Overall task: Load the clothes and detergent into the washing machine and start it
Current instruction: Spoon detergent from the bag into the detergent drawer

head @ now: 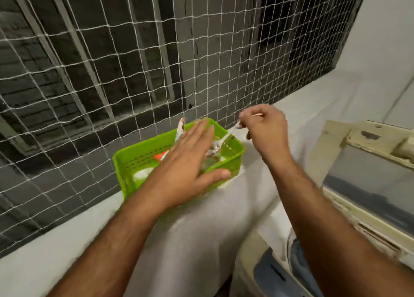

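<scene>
A white string safety net (112,61) stretched over dark window bars fills the view to the left of and behind a bright green perforated plastic basket (139,160), which sits on a pale grey concrete ledge (44,252) close against the netting. Inside the basket, a white packet with orange-red markings (180,128) stands near its back wall, an orange-and-white scrap (160,156) lies on its floor, and other white contents are too blurred to identify. The person's left hand (188,160) hovers flat above the front of the basket, fingers straight and together, thumb spread over the near rim, holding nothing. Just right of the basket, the right hand (266,128) is raised with its fingers curled, pinching the top of a thin translucent white plastic wrapper (230,132) that stretches down into the basket's right corner; whether this is the detergent cannot be told. Further right of the basket, the cream-coloured top-loading washing machine (268,247) stands beside the ledge with its worn, windowed lid (367,175) raised, and dark blue clothes (298,260) show in its open drum below the right forearm.
</scene>
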Demonstrator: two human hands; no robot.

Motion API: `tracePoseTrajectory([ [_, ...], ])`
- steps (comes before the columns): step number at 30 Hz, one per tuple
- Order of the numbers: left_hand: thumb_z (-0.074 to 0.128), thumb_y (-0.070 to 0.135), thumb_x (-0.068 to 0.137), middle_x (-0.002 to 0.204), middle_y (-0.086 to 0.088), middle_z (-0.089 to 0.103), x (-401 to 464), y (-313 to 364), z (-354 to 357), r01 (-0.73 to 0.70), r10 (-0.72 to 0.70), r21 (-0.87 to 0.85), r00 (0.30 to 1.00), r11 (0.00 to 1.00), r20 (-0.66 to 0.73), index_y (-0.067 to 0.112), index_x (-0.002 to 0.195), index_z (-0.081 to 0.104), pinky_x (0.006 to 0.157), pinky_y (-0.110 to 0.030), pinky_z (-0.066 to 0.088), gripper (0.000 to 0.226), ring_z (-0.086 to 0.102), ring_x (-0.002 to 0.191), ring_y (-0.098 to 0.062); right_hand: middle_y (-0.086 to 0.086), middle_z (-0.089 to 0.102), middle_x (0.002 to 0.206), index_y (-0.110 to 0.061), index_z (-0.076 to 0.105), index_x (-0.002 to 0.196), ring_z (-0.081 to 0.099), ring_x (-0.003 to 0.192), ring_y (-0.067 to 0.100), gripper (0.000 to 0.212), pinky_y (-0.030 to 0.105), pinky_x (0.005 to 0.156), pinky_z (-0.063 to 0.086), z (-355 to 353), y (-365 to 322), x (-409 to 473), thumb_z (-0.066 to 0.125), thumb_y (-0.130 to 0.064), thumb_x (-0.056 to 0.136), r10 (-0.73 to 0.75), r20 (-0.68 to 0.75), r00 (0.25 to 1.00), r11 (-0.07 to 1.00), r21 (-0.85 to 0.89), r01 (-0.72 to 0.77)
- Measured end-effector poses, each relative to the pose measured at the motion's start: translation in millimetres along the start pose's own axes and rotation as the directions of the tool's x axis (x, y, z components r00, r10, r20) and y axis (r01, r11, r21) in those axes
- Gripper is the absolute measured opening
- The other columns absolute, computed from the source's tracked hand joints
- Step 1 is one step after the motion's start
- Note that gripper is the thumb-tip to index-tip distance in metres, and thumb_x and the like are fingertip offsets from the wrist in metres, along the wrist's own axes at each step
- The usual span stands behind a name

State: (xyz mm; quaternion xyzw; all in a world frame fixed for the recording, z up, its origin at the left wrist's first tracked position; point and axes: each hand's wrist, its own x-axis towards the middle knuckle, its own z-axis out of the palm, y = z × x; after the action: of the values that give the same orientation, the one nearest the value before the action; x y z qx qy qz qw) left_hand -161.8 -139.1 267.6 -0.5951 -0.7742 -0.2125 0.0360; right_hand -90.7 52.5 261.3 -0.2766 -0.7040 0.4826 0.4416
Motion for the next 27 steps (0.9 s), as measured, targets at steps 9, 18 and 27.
tracePoseTrajectory([
  [9,0.024,0.081,0.070,0.160,0.005,-0.014,-6.3,-32.0,-8.5,0.044,-0.044,-0.015,0.998,0.999,0.053,0.020,0.154,0.000,0.117,-0.024,-0.007,0.106,-0.016,0.146,-0.006,-0.007,0.066,0.070,-0.025,0.056,0.066,0.064,0.078,0.018,0.019,0.030,0.068,0.049,40.3,6.9,2.9,0.069,-0.034,0.075,-0.008,0.071,0.997,0.851,-0.524,0.044],
  [18,0.050,0.065,0.086,0.161,0.000,-0.011,1.0,-23.6,-5.3,0.041,-0.036,-0.050,0.994,0.998,0.100,0.017,0.154,0.003,0.116,-0.023,-0.006,0.096,-0.013,0.147,-0.010,-0.006,0.056,0.071,-0.021,0.060,0.072,0.058,0.081,0.024,0.008,0.027,0.063,0.037,36.6,4.9,7.0,0.066,-0.025,0.076,-0.009,0.081,0.997,0.722,-0.689,0.062],
  [27,0.051,0.060,0.087,0.162,-0.003,-0.008,12.0,-8.0,7.6,0.010,-0.004,-0.044,0.992,0.999,0.125,0.015,0.154,0.005,0.115,-0.023,-0.006,0.092,-0.010,0.148,-0.013,-0.009,0.056,0.062,-0.022,0.051,0.063,0.059,0.071,0.019,0.027,0.030,0.065,0.044,5.3,13.2,5.7,0.074,-0.028,0.076,-0.048,0.015,0.999,0.852,-0.522,0.048],
])
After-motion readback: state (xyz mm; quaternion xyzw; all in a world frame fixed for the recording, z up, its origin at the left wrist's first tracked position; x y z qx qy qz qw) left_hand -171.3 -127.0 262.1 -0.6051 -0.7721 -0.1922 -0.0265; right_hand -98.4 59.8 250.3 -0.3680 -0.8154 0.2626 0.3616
